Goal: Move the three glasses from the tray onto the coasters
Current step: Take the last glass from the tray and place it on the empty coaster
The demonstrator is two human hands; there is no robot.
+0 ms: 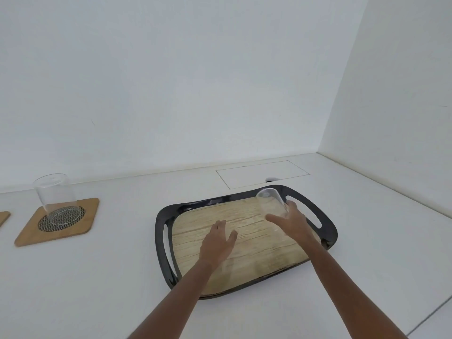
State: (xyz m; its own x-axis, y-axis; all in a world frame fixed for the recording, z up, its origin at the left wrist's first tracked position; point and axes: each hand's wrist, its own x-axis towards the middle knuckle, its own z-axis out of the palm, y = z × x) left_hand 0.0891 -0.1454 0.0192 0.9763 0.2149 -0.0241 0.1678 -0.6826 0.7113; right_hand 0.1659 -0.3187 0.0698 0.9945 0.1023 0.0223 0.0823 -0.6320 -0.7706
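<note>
One glass [272, 201] sits between right hand's [291, 222] fingers, over the tray [327, 231].

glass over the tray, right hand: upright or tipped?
Tipped. The glass leans with its rim up and to the left, base in the right hand, above the tray.

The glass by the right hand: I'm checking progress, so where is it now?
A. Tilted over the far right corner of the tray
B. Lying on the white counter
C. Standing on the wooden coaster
A: the right hand is around the tilted glass over the tray, near its far right handle.
</note>
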